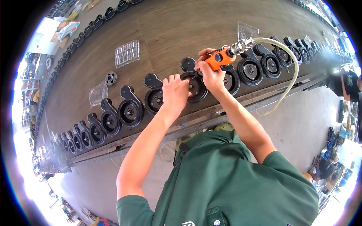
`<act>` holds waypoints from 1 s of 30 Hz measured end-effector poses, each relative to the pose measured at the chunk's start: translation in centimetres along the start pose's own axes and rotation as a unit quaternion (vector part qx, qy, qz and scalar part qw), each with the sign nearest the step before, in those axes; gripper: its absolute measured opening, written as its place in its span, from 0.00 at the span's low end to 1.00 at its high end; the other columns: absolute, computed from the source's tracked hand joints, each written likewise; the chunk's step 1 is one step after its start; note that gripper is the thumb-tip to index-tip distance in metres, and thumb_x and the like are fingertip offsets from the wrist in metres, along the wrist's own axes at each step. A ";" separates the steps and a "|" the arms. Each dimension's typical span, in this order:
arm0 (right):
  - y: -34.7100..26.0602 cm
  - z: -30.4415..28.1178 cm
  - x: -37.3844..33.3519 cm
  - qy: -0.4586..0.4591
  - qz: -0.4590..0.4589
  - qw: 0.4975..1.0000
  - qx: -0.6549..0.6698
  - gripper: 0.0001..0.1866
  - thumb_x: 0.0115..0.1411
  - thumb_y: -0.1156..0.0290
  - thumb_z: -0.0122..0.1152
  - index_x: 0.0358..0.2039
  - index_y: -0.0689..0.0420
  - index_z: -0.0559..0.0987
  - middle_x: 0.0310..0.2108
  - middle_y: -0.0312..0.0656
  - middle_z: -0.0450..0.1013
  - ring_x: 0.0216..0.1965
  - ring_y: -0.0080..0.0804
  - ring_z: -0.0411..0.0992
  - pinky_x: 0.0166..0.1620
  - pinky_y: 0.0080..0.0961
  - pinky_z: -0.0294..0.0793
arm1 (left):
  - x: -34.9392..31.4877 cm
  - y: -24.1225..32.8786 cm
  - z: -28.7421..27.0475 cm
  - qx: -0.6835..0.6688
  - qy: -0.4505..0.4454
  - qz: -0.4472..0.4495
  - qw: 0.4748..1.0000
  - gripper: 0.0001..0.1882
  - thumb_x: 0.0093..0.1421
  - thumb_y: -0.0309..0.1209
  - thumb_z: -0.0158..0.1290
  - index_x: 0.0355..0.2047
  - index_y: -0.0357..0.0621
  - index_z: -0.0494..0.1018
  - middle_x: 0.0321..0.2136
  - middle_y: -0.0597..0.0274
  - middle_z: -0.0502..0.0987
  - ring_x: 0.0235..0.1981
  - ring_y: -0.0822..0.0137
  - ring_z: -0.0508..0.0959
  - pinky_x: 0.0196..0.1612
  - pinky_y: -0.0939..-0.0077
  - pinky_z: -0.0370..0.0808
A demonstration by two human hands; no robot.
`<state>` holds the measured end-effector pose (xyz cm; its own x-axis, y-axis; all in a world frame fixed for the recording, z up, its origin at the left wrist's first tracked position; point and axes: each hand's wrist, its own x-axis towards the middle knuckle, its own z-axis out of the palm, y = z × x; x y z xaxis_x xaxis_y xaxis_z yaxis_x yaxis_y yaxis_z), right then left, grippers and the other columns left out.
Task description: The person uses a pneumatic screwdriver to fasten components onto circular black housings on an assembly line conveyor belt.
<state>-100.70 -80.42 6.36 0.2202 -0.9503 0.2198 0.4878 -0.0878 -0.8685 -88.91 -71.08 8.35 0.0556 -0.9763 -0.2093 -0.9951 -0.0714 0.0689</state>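
Note:
A long row of black round housings, each with a paddle-shaped lobe, lies along the near edge of the table. My right hand (pixel 212 73) is closed round an orange air tool (pixel 220 59), its back end up and to the right, with a metal coupling (pixel 241 46) and a clear hose (pixel 296 71). The tool sits over the right side of one black housing (pixel 197 88); its tip is hidden by my fingers. My left hand (pixel 175 90) has its fingers curled at that housing's left rim, thumb toward its centre. Another housing (pixel 154 100) lies partly under my left hand.
Beyond the row lie a clear plastic tray (pixel 127 53), a second tray (pixel 247 31), a small grey wheel (pixel 111 78) and a crumpled clear bag (pixel 98 94). More black parts line the table's far edge (pixel 98 21). A metal rail (pixel 177 132) runs along the near side. Another person (pixel 350 86) stands at far right.

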 end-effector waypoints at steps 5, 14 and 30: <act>0.3 0.0 0.1 -0.011 0.001 1.000 0.003 0.12 0.53 0.85 0.59 0.40 0.64 0.74 0.28 0.37 0.75 0.27 0.20 0.74 0.33 0.20 0.76 | 0.2 -0.8 0.7 -0.036 0.000 0.017 0.999 0.24 0.50 0.44 0.71 0.46 0.51 0.82 0.44 0.55 0.76 0.51 0.55 0.76 0.50 0.59 0.73; 0.1 0.7 1.1 -0.123 -0.013 0.988 -0.096 0.10 0.53 0.85 0.59 0.37 0.64 0.75 0.30 0.36 0.74 0.27 0.19 0.72 0.32 0.20 0.74 | 0.9 -1.5 -0.3 0.001 -0.023 0.061 0.998 0.22 0.50 0.45 0.70 0.45 0.56 0.84 0.45 0.60 0.76 0.52 0.58 0.76 0.49 0.61 0.74; -1.0 0.6 -1.4 -0.113 0.001 0.991 -0.068 0.09 0.54 0.84 0.59 0.38 0.65 0.76 0.30 0.36 0.76 0.26 0.18 0.74 0.30 0.17 0.73 | 0.2 -1.5 1.2 -0.007 0.077 0.032 0.996 0.17 0.47 0.45 0.72 0.35 0.55 0.84 0.38 0.61 0.82 0.44 0.60 0.82 0.46 0.62 0.74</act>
<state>-100.97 -78.86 7.21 0.4129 -0.8604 0.2987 0.3726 -0.1398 -0.9174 -87.52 -70.94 7.01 0.0047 -0.9986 -0.0523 -0.9957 -0.0095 0.0921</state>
